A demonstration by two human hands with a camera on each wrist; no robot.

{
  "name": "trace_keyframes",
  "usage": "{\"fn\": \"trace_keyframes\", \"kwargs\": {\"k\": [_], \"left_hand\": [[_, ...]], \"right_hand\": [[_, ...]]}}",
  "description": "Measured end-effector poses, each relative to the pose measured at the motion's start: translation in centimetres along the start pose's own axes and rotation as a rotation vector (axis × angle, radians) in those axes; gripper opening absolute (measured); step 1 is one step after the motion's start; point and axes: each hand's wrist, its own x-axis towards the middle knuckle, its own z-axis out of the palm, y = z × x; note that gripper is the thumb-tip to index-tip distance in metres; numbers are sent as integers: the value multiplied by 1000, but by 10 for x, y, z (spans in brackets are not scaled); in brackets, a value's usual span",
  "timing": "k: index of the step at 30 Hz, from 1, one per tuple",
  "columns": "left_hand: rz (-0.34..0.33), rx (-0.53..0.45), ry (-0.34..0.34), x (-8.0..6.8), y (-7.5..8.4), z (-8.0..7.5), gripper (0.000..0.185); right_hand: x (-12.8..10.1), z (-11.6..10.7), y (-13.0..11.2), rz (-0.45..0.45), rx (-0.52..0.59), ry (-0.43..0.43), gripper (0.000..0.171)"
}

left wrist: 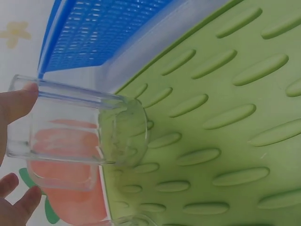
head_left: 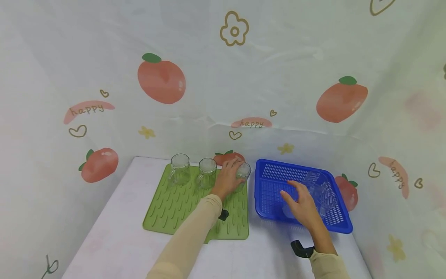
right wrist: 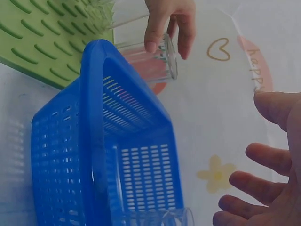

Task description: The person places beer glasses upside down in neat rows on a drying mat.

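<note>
**Glasses on the mat, glasses in the basket**

On the white bench (head_left: 115, 236) we see a green ribbed drying mat (head_left: 174, 209) to the left and a blue slotted basket (head_left: 275, 182) just beside it on the right. Our left hand (head_left: 228, 180) reaches to the far right corner of the mat and holds a clear glass mug (head_left: 242, 172) there; its fingers (left wrist: 16, 103) are curled round the mug's wall, and the left wrist view shows the mug tipped on its side just above the ribs. Two more clear mugs stand upright on the far edge of the mat: one at the far left (head_left: 180, 169), one in the middle (head_left: 207, 172), near each other but apart.

Our right hand (head_left: 303, 207) hangs over the basket with its fingers (right wrist: 263, 155) spread wide and relaxed, holding nothing. Inside the basket lie several clear glasses (head_left: 320, 192), bunched toward its right side, close under that hand; we cannot tell whether the fingertips touch them.
</note>
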Motion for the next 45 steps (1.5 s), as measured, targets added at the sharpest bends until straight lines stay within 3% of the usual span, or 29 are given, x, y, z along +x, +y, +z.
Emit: {"fn": "trace_keyframes", "kwargs": {"k": [11, 22, 34, 38, 45], "left_hand": [[5, -15, 9, -7, -2, -10, 72], [18, -45, 37, -17, -3, -32, 78], [-109, -37, 40, -40, -20, -53, 95], [-109, -34, 73, -47, -28, -60, 96], [-91, -111, 124, -63, -38, -70, 91]], "right_hand": [[-2, -3, 0, -9, -22, 3, 64], [-4, -4, 9, 117, -136, 0, 81], [-5, -2, 15, 215, -156, 21, 99], [-5, -1, 17, 228, -160, 5, 102], [-5, 4, 25, 259, -189, -29, 107]]}}
